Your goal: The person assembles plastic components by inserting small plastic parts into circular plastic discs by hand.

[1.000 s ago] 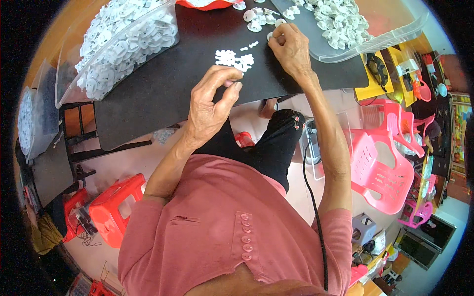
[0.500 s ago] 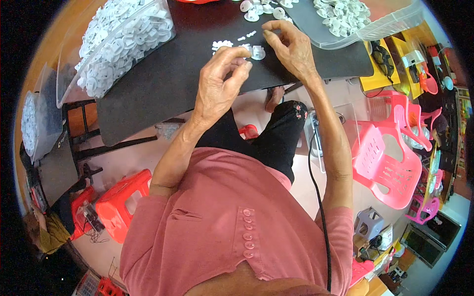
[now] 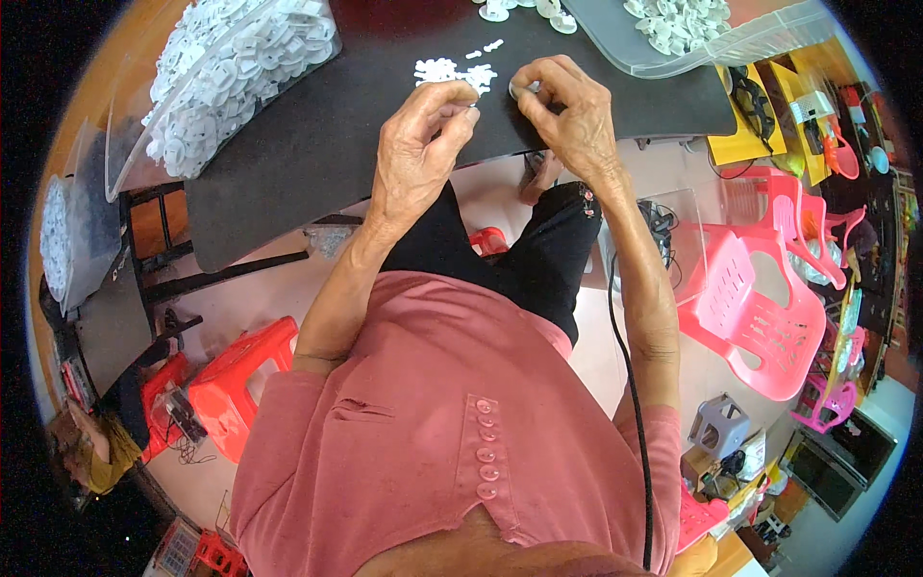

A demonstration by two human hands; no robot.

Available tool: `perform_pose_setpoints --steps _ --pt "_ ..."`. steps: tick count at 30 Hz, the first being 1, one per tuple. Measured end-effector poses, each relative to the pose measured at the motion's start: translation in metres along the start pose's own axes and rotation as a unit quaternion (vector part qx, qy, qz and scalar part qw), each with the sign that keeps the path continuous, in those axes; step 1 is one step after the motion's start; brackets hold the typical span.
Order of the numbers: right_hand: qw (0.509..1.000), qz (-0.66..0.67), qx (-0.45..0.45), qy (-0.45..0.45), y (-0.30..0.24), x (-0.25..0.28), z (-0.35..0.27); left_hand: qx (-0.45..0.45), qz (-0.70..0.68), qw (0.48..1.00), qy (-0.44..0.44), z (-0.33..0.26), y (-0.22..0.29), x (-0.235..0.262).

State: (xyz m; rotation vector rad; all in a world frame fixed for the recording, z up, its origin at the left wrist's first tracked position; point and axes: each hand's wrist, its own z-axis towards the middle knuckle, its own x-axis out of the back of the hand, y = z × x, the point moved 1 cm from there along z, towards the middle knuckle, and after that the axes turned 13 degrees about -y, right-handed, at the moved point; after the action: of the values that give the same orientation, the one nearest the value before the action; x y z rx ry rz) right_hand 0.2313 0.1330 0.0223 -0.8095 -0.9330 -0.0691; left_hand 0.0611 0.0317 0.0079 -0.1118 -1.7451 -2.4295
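Observation:
Over the dark table's front part, my right hand [image 3: 569, 113] is closed in a pinch on a white plastic piece [image 3: 525, 87], of which only a rounded edge shows. To its left, my left hand [image 3: 423, 139] has thumb and index finger drawn close together. Whether something tiny sits between those fingertips I cannot make out. Just beyond the left fingertips lies a small heap of little white plastic parts [image 3: 437, 70]. Two more little parts [image 3: 493, 45] lie a bit farther off.
A clear bin [image 3: 332, 38] heaped with white plastic pieces stands on the left of the table [image 3: 288, 173]. At the right, a shallow translucent tray [image 3: 654, 72] carries round white pieces. Several more round pieces [image 3: 495, 10] lie at the far edge. Pink chairs [image 3: 760, 317] stand right.
The white piece seen by my left fingertips is gone from there, and one now shows in my right hand. My right hand has come slightly nearer, its fingers closing.

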Motion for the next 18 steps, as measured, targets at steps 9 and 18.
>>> perform_pose_setpoints --steps 9,18 --pt "0.893 0.437 -0.111 0.000 -0.030 -0.014 -0.009 0.000 -0.097 0.995 -0.020 0.007 -0.001 -0.012" --pt "0.905 0.403 -0.138 -0.017 -0.033 -0.012 -0.014 0.022 -0.145 0.989 -0.033 0.008 0.001 -0.009"
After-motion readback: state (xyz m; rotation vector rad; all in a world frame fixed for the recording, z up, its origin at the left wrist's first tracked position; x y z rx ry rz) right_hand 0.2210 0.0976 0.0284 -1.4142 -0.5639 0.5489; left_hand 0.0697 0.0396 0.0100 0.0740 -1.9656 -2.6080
